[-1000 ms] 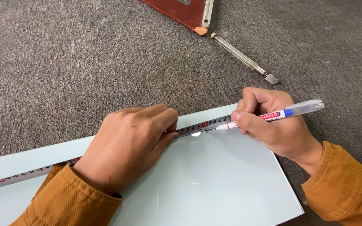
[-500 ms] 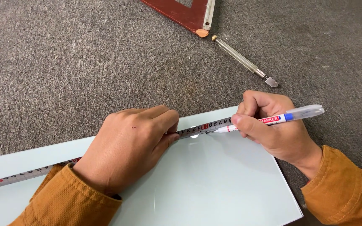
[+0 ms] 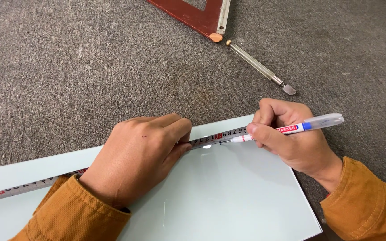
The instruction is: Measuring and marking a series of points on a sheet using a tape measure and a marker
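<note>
A pale glass sheet [image 3: 228, 196] lies flat on grey carpet. A measuring tape [image 3: 220, 135] runs along its far edge from the left to near the right corner. My left hand [image 3: 139, 156] presses the tape down on the glass with its fingertips. My right hand [image 3: 291, 138] holds a white marker pen [image 3: 291, 129] with a blue band. The pen's tip touches the glass just beside the tape's edge. Both sleeves are mustard coloured.
A glass cutter [image 3: 260, 67] with a slim clear handle lies on the carpet [image 3: 90, 67] beyond the sheet. The corner of a red-brown framing square [image 3: 197, 15] lies at the top, next to the cutter's end.
My right hand and the pen have shifted slightly along the tape. My left hand stays pressed on the tape.
</note>
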